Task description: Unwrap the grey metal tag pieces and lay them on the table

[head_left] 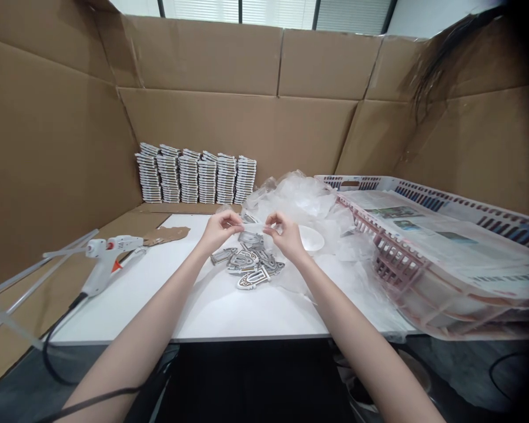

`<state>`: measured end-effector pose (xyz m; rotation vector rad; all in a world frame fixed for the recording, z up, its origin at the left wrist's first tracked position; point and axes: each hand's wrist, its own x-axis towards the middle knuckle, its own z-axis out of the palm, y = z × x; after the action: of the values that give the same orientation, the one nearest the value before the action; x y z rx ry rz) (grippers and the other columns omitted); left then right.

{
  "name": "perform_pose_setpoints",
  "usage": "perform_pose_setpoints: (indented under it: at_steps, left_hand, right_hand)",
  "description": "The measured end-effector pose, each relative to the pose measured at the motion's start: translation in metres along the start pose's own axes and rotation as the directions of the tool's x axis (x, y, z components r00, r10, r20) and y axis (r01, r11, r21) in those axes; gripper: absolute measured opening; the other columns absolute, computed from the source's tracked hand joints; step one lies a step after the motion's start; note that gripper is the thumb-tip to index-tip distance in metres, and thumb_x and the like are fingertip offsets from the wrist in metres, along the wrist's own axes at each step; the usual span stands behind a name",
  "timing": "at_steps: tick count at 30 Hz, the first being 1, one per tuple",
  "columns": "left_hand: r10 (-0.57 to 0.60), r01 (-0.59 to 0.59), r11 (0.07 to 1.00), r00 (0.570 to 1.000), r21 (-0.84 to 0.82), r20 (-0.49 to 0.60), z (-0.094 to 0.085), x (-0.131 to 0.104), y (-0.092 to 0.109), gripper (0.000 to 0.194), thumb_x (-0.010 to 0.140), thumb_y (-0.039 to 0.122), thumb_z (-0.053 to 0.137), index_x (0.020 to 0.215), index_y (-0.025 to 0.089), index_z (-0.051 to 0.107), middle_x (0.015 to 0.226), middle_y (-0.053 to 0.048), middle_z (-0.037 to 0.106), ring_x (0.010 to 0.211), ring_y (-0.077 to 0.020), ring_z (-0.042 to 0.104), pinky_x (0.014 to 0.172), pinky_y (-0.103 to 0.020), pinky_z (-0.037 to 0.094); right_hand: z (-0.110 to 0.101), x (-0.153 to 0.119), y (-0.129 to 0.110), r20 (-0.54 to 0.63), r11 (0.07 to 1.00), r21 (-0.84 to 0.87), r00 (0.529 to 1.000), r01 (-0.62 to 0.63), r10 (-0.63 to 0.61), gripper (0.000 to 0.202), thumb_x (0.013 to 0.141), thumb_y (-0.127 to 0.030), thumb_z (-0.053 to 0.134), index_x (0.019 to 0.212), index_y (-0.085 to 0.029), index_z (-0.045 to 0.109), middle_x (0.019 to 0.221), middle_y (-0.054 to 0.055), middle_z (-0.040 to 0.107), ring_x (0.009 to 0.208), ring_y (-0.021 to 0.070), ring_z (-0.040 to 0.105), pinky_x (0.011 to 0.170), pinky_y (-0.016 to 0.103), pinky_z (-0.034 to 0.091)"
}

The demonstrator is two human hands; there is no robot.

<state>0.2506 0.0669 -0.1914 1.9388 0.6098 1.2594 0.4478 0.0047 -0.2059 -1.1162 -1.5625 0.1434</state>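
My left hand (224, 229) and my right hand (284, 233) are raised over the middle of the white table, thumbs and fingers pinched. Stretched between them is a thin clear plastic bag (254, 227), one edge in each hand; its lower part is hard to make out. Beneath it lies a loose pile of small grey-and-white moulded pieces (253, 277), arch-shaped with patterned faces. Some of these are partly covered by the film and by one another.
Crumpled clear plastic bags (300, 197) heap up behind and right of my hands, near a white round dish (311, 238). A pink-and-white basket (397, 264) holds printed sheets. At left lies a glue gun (101, 264). Stacked pieces (207, 179) line the cardboard wall (229, 117).
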Motion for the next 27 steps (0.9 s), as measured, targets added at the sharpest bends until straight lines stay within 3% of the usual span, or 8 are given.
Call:
perform_pose_setpoints:
  at_steps: [7,12,16,18,22,27]
  left_hand:
    - [-0.019,0.018,0.999,0.999,-0.031,-0.034,0.001,-0.001,0.004,0.026,0.065,0.034,0.076,0.074,0.015,0.061,0.075,-0.003,0.062,0.071,-0.0152,0.059,0.069,-0.029,0.05]
    - [-0.037,0.031,0.998,0.991,-0.047,-0.127,-0.003,0.002,0.003,0.033,0.074,0.044,0.068,0.088,0.015,0.062,0.086,-0.005,0.064,0.071,-0.0144,0.059,0.065,-0.027,0.051]
    - [-0.08,0.116,0.975,0.98,0.192,-0.184,-0.01,0.003,-0.016,0.029,0.08,0.04,0.058,0.095,0.016,0.063,0.091,-0.006,0.066,0.072,-0.0153,0.059,0.068,-0.028,0.05]
    - [-0.061,0.105,0.914,0.991,0.393,-0.123,-0.012,0.004,-0.029,0.026,0.081,0.035,0.055,0.097,0.017,0.066,0.099,-0.007,0.065,0.082,-0.0182,0.06,0.077,-0.032,0.05]
    - [-0.081,-0.02,0.753,0.989,0.657,0.122,-0.01,0.005,-0.049,0.027,0.085,0.029,0.048,0.095,0.02,0.072,0.122,-0.01,0.058,0.116,-0.0268,0.051,0.101,-0.044,0.038]
    - [-0.194,-0.015,0.634,0.965,0.773,0.178,-0.006,0.006,-0.06,0.033,0.087,0.031,0.047,0.11,0.026,0.07,0.142,-0.006,0.048,0.125,-0.0331,0.04,0.101,-0.053,0.034]
  right_hand:
    - [-0.001,0.0,-0.002,-0.051,1.0,-0.007,0.998,0.021,-0.021,0.013,0.078,-0.023,0.058,0.089,-0.021,0.066,0.086,0.004,0.066,0.079,0.0185,0.057,0.075,0.031,0.042]
    - [-0.003,0.002,-0.005,-0.197,0.999,0.022,0.98,-0.029,0.032,0.021,0.085,-0.04,0.053,0.078,-0.02,0.057,0.079,0.004,0.061,0.073,0.017,0.054,0.068,0.028,0.042]
    - [-0.01,0.006,0.0,-0.358,0.99,0.086,0.924,-0.11,0.134,0.027,0.087,-0.045,0.047,0.076,-0.021,0.049,0.07,0.0,0.05,0.066,0.0146,0.046,0.061,0.025,0.039]
    - [-0.016,0.011,0.006,-0.463,0.987,0.093,0.871,-0.134,0.162,0.026,0.087,-0.044,0.047,0.076,-0.02,0.049,0.073,0.001,0.048,0.069,0.0154,0.046,0.065,0.026,0.04]
    - [-0.03,0.023,0.019,-0.628,0.986,-0.024,0.769,-0.168,0.116,0.025,0.084,-0.043,0.053,0.081,-0.019,0.058,0.085,0.005,0.046,0.08,0.0193,0.046,0.079,0.033,0.042]
    - [-0.048,0.034,0.029,-0.715,0.918,-0.334,0.692,-0.213,-0.099,0.022,0.083,-0.034,0.055,0.098,-0.02,0.064,0.092,0.007,0.04,0.095,0.0261,0.044,0.094,0.049,0.034]
